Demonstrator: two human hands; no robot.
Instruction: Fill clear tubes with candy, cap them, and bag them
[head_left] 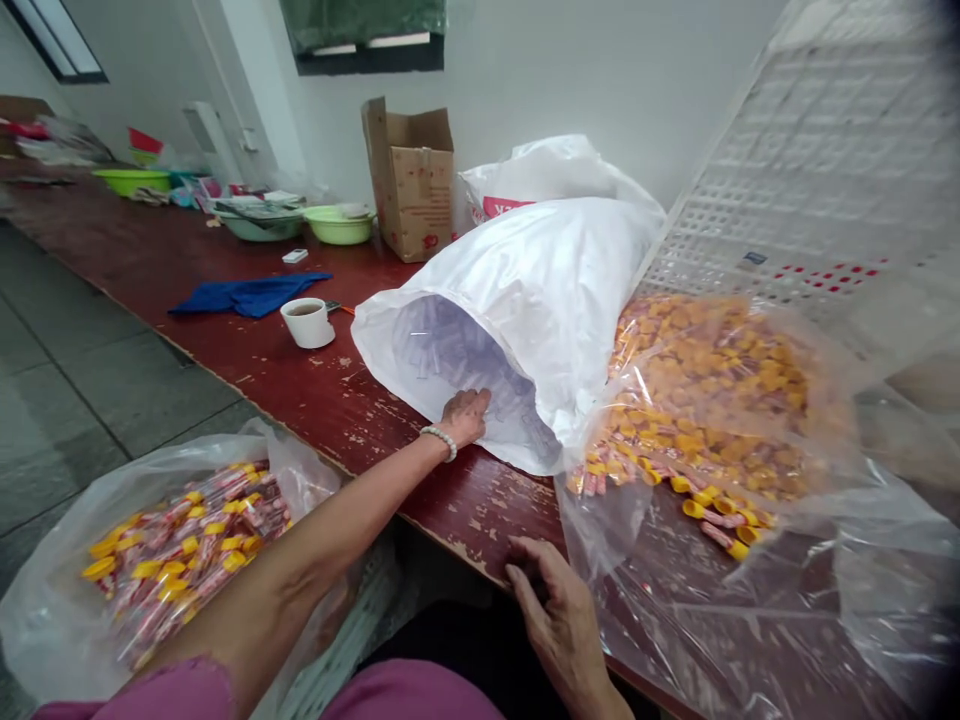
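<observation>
My left hand (465, 415), a beaded bracelet (441, 440) on its wrist, reaches into the mouth of a large white sack (517, 270) lying on the table. Clear plastic tubes (465, 350) fill part of the sack. The left fingers are curled in at the tubes; their tips are hidden, so what they grip cannot be made out. Near the table's front edge is my right hand (559, 615), fingers loosely bent, thumb apart, nothing in it. To its right, a clear plastic bag (630, 500) holds many yellow-capped tubes (697, 430) with pinkish contents, some spilling at its mouth.
Another plastic bag of yellow-capped tubes (45, 610) stands low at left. On the red table (337, 400) are a white cup of dark liquid (307, 325), a blue cloth (247, 295), green basins (337, 225) and a cardboard box (420, 195). A white crate (810, 200) leans at right.
</observation>
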